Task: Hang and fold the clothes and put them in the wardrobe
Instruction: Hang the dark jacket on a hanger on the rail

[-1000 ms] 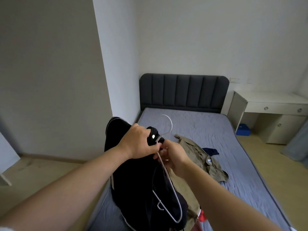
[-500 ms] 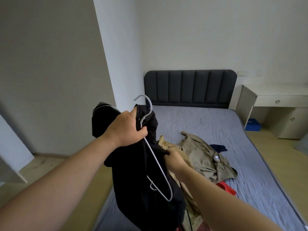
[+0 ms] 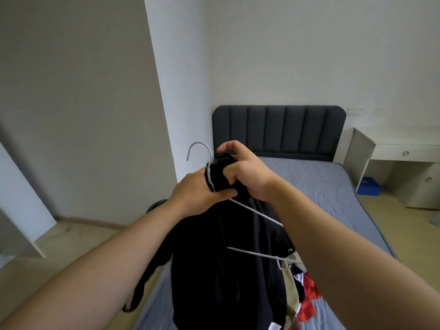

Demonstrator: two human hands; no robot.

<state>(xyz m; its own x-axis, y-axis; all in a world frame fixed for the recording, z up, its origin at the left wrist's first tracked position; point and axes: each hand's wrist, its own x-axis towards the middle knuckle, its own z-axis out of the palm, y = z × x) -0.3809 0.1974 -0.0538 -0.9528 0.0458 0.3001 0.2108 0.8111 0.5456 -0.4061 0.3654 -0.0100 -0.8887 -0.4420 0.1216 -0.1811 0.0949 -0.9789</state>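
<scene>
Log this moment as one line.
phase: hanging | left hand: grips white hanger | right hand: grips black garment collar | location: above bed

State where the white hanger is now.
Head view, centre: the white hanger is gripped by the left hand, half inside the black garment, above the left edge of the bed.

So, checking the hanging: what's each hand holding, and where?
The left hand and right hand grip the black garment at its top, by the hanger's hook.

Clothes (image 3: 309, 289) on bed (image 3: 309, 182), desk (image 3: 404, 136) at right
</scene>
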